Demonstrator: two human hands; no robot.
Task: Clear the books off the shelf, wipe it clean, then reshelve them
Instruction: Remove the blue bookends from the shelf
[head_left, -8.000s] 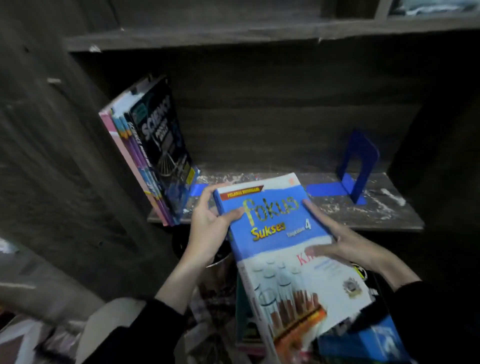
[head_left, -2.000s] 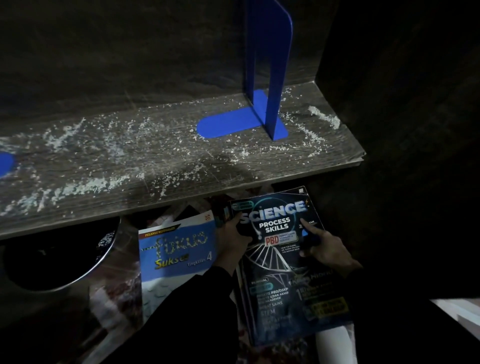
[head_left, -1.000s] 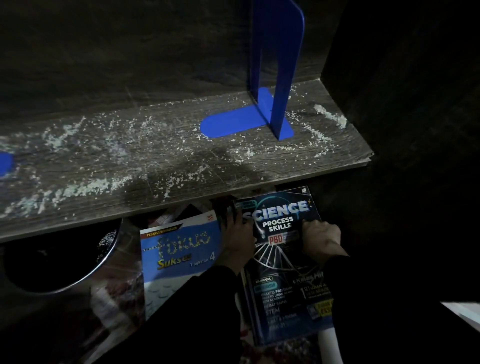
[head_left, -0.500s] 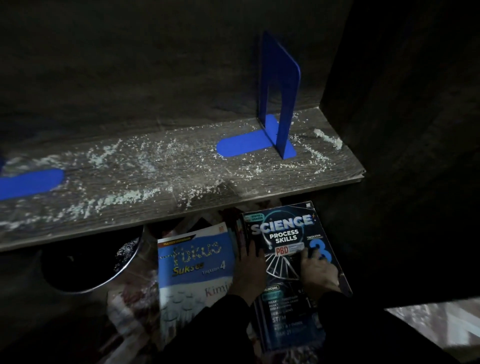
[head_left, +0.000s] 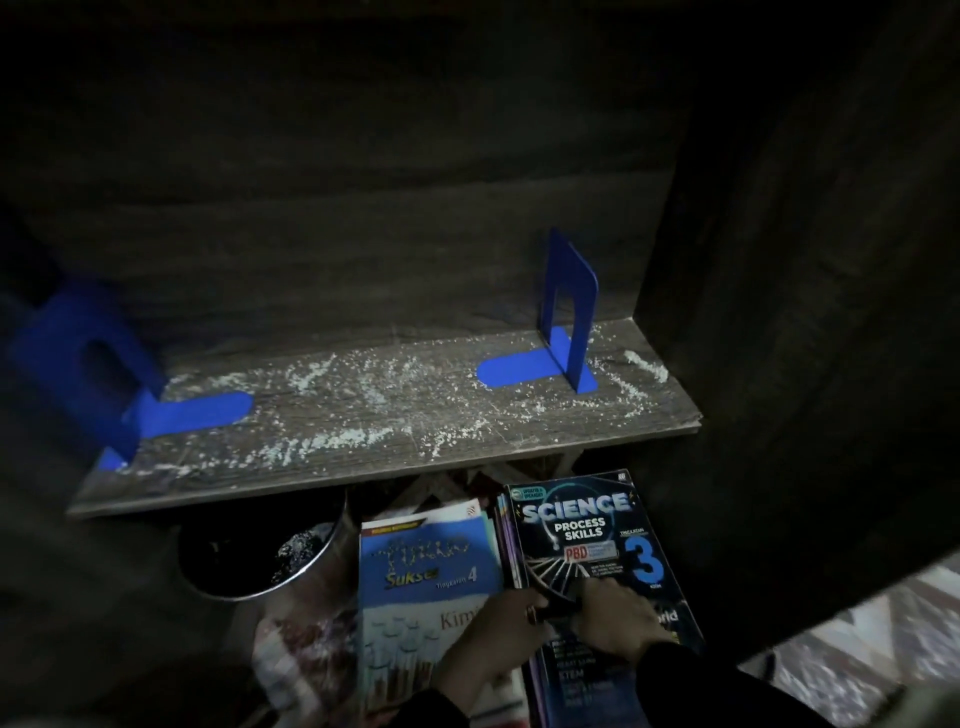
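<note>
Black-covered Science book (head_left: 576, 525) face up on the floor below the shelf (head_left: 363, 415), topping a pile with thin spines showing at its left edge; number underneath not countable. Blue Fokus book (head_left: 421, 566) flat just beside it, to the left. Right hand (head_left: 621, 623) laid on the Science cover, fingers fairly straight, pressing down. Left hand (head_left: 511, 618) at the seam between the two books; too dim to tell whether curled round the pile's edge or only resting there. No cloth in view.

Judged from this: clearing step at its end, wiping not yet begun. Next: letting go of the books, finding a cloth, sweeping the white crumbs (head_left: 332, 374) off the board, probably lifting the bookends so grit under their feet comes away too.

Count: two readable book covers, plus hidden ones in the pile; one shelf board, bare of books; two blue bookends, left bookend (head_left: 78, 364) and right bookend (head_left: 571, 312), both upright, well apart; one metal pail (head_left: 311, 556) under the shelf's front edge; two hands.
</note>
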